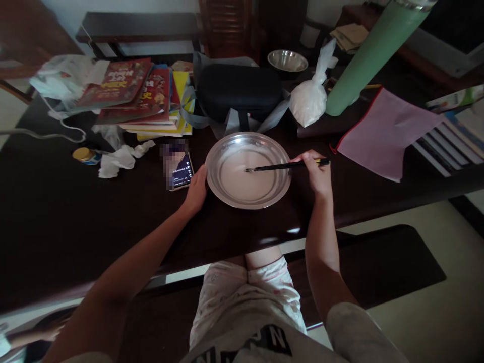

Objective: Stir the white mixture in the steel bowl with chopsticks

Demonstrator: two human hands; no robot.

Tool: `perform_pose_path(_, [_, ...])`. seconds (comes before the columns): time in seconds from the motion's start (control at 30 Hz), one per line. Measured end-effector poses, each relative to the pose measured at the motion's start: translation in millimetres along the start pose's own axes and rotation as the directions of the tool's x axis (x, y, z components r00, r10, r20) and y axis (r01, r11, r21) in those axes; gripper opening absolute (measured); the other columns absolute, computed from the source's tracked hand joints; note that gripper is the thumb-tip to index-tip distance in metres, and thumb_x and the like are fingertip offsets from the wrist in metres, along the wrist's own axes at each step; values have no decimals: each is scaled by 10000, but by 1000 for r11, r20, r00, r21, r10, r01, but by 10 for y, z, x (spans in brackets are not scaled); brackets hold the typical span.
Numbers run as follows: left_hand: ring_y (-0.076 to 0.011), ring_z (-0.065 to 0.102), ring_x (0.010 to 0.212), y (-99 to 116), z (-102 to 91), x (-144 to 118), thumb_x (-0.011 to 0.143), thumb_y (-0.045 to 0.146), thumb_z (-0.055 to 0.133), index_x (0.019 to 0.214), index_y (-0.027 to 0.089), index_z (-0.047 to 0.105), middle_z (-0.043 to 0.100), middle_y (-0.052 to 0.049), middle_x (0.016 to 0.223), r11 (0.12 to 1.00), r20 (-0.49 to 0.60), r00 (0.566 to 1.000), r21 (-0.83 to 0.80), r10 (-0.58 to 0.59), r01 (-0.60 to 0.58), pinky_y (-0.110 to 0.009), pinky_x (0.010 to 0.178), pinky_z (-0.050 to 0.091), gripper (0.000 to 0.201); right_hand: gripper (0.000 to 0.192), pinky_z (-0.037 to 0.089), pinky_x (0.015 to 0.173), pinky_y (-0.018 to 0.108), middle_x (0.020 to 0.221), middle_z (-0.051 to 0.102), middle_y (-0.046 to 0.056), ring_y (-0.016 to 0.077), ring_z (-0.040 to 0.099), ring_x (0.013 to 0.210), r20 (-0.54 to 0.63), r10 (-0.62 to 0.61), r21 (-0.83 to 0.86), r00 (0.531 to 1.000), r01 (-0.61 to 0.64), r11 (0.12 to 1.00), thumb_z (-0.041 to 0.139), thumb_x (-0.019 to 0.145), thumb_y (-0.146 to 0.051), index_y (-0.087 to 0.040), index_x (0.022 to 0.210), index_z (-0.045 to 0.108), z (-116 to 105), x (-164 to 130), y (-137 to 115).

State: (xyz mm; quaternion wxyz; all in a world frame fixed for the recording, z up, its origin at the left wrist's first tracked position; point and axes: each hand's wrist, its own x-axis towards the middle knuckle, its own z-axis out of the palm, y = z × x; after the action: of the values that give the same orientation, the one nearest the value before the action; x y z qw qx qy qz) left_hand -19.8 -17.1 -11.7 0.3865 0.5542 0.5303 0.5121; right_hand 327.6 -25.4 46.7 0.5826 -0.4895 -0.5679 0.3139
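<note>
A wide steel bowl (227, 146) with white liquid in it sits on the dark table (75, 212) in front of me. My left hand (195, 190) rests against the bowl's left rim, steadying it. My right hand (316, 174) grips dark chopsticks (280, 166) at their right end; their tips dip into the white liquid near the bowl's middle.
A phone (181, 172) lies left of the bowl, crumpled tissue (119, 159) and a small jar (85, 155) further left. Stacked books (143, 96), a black case (238, 91), a white powder bag (310, 98), a green bottle (372, 53), a pink folder (385, 131) and a second steel bowl (287, 60) crowd the far side.
</note>
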Motion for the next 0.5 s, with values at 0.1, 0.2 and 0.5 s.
perform_pose_path(0.1, [-275, 693, 982, 22, -4, -9, 1039, 734, 501, 821, 257, 636, 687, -52, 829, 999, 8, 1000, -26, -22, 23, -398, 899, 601, 541, 536, 644, 776, 370, 651, 768, -13, 200, 782, 688, -10, 18, -1, 1000, -18, 1000, 727, 914, -756, -277, 674, 745, -1, -5, -1])
perform_pose_path(0.2, [-259, 670, 921, 47, -10, -19, 1034, 746, 499, 806, 258, 615, 669, -44, 825, 999, 6, 999, -16, -43, 43, -390, 870, 596, 551, 536, 651, 786, 377, 675, 784, -9, 210, 793, 714, 99, 18, -5, 995, -17, 1000, 770, 860, -781, -273, 688, 754, 10, -1, -8])
perform_pose_path(0.5, [-246, 653, 894, 65, 0, -22, 1015, 753, 516, 799, 266, 593, 636, -33, 808, 998, 5, 998, -25, -64, 64, -373, 837, 580, 539, 554, 659, 792, 396, 665, 775, -6, 224, 800, 720, 83, 15, -14, 996, -14, 1000, 753, 864, -798, -279, 672, 740, 10, -6, -31])
